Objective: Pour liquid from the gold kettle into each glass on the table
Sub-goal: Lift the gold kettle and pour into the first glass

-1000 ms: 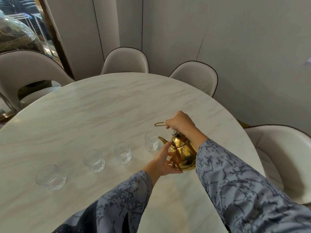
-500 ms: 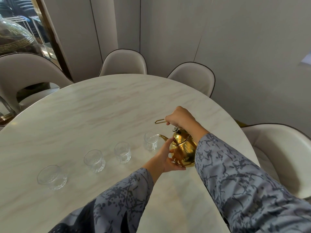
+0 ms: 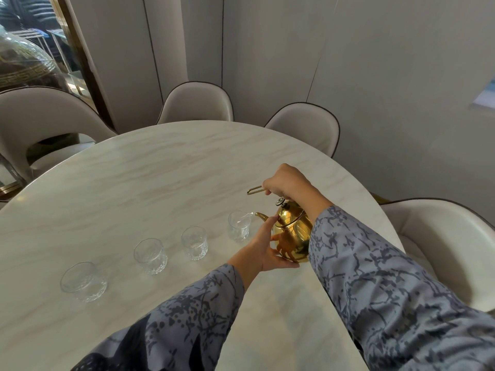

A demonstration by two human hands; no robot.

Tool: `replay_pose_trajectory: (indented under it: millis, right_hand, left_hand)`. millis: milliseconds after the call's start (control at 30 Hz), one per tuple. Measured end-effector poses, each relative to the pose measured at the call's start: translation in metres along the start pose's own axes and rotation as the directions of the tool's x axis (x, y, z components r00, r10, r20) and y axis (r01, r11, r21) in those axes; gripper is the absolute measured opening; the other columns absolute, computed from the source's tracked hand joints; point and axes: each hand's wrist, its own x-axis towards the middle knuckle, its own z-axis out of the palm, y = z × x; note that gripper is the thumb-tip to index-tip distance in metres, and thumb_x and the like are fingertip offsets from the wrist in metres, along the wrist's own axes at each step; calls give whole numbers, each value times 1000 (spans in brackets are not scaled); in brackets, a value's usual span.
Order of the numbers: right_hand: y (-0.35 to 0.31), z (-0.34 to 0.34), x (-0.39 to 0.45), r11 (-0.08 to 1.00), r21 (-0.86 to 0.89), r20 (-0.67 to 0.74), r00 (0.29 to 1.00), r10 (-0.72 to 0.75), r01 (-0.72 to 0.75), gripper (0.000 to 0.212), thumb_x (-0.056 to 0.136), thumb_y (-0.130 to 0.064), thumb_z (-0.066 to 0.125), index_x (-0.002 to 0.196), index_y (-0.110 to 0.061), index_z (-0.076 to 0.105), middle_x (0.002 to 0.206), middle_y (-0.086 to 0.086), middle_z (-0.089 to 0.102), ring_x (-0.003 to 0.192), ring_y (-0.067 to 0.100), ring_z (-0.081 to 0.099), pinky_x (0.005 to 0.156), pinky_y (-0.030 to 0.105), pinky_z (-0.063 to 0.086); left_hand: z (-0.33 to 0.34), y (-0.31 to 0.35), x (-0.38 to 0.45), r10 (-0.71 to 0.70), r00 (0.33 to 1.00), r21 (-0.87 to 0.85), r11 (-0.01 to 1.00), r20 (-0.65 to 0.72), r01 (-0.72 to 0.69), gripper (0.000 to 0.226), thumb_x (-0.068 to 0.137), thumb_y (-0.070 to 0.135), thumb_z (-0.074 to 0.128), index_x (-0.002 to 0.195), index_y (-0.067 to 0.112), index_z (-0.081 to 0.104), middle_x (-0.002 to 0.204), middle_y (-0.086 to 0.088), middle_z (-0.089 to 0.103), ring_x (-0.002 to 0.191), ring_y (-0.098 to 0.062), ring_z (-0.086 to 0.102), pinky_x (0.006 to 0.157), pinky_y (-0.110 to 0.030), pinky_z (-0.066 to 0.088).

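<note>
The pale marble counter (image 3: pixel 160 170) carries a row of four clear glasses, ringed by cream chairs (image 3: pixel 197 103). The gold kettle (image 3: pixel 293 234) is tilted above the counter, spout at the rim of the rightmost glass (image 3: pixel 239 228), a thin stream falling in. The right hand (image 3: pixel 286 182) has its grip wrapped round the wire handle; the left hand (image 3: pixel 263 249) cups the kettle's belly, fingers spread against it. Too steep a tilt could send liquid past the narrow rim, or loosen the knobbed lid (image 3: pixel 280 202). The other three glasses (image 3: pixel 150 255) look empty.
</note>
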Motion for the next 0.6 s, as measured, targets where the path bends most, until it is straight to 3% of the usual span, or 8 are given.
replay_pose_trajectory:
  millis: [267, 600]
  right_hand:
    - [-1, -5, -1, 1000, -7, -16, 1000, -10, 10, 19, 84, -19, 64, 97, -8, 57, 73, 7, 56, 77, 27, 58, 69, 36, 49]
    - [1, -1, 1, 1000, -17, -8, 1000, 9, -9, 23, 83, -19, 63, 103, -8, 56, 77, 7, 56, 84, 28, 62, 74, 37, 51]
  left_hand:
    - [4, 1, -4, -12, 1000, -8, 1000, 21, 12, 92, 69, 60, 76, 142, 16, 42, 146, -24, 42, 128, -50, 50, 106, -66, 45]
    - [2, -1, -2, -28, 1000, -19, 999, 10, 28, 88, 72, 61, 74, 141, 16, 41, 149, -24, 40, 131, -51, 47, 105, -66, 45]
